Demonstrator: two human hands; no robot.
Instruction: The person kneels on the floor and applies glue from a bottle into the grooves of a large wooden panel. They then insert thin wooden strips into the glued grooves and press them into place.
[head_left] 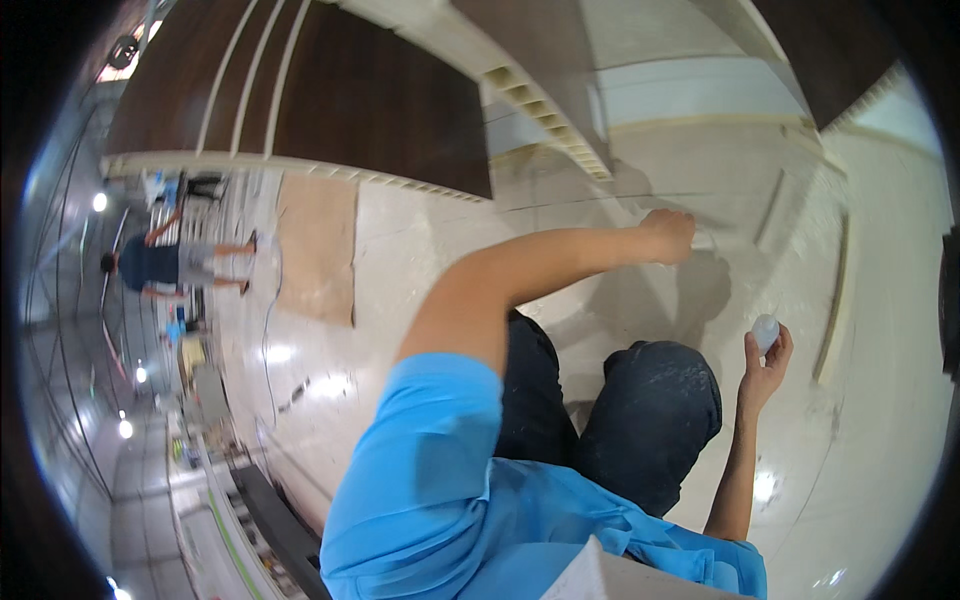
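My left hand (668,236) reaches forward over the pale floor, its fingers curled closed. A short pale piece shows just past its knuckles, but what the fist holds is mostly hidden. Lower on the right, my right hand (765,372) grips a small, rounded, translucent white bottle (766,333) between thumb and fingers, with a thin tip pointing up. Ahead of the left hand stands a dark brown panel (380,110) with a pale slotted lower edge. A second panel edge with a row of slots (540,112) ends close to that hand.
A pale strip (836,300) lies on the floor right of my hands, and a shorter pale bar (785,208) lies farther ahead. Another dark panel (835,50) stands at upper right. Brown sheet (318,250) covers floor at left, where another person (155,263) stands beyond a cable.
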